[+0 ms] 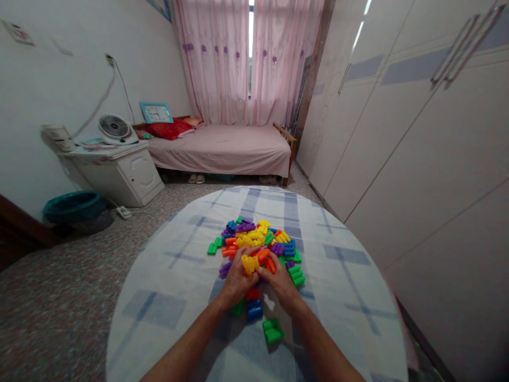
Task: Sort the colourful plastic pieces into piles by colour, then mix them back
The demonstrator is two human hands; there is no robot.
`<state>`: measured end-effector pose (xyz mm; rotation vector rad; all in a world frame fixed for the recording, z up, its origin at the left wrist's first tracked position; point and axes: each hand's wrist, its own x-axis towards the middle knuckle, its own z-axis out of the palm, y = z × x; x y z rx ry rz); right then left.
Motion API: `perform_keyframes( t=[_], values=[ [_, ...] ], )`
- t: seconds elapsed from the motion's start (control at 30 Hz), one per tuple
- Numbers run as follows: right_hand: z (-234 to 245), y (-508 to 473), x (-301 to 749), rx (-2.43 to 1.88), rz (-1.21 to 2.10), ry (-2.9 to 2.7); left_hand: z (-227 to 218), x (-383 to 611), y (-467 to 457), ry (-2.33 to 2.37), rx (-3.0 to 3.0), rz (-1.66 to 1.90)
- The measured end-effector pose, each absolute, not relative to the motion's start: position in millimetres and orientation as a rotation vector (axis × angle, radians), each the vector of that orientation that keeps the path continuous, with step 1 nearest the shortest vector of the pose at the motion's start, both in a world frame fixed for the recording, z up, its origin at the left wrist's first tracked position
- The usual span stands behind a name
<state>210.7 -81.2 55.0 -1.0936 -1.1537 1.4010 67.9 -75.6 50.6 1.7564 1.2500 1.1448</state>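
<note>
My left hand [236, 278] is closed on a yellow toy building block [250, 265], its fingers wrapped round the far side. Close beside it, my right hand [280, 281] grips an orange toy building block [263, 257]. The two blocks meet between my hands; whether they are joined I cannot tell. Just beyond my fingers lies a pile of toy blocks [252, 236] in yellow, purple, green, blue and orange. Between my wrists sit a blue block [254, 311] and a red block [253, 294]. A green block [272, 331] lies nearer to me, by my right forearm.
The round table [159, 318] has a checked cloth. Beyond it stands a bed [230, 146] below pink curtains. A cabinet with a fan [116, 129] and a teal bin [75, 206] are at left; a tall wardrobe [429, 148] lines the right side.
</note>
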Motion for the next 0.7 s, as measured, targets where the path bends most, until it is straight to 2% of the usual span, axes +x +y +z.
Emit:
perform_keyframes(
  t=[0.2, 0.33, 0.5, 0.63, 0.7],
  values=[
    [80, -47, 217, -1.036, 1.158, -1.412, 75, 63, -40, 1.205, 2.053, 1.167],
    [89, -35, 232, -1.095, 1.004, -1.503, 80, 56, -26, 1.256, 2.223, 1.059],
    [65, -28, 286, -1.463, 0.663, -1.379, 56, 16, -24, 1.489, 2.148, 1.035],
    [32, -23, 321, -1.766, 0.697, -1.181, 27, -18, -19, 1.936, 1.854, 1.178],
    [21, -22, 320, -1.824, 0.707, -1.185, 19, -22, -17, 1.962, 1.78, 1.162]
  ],
)
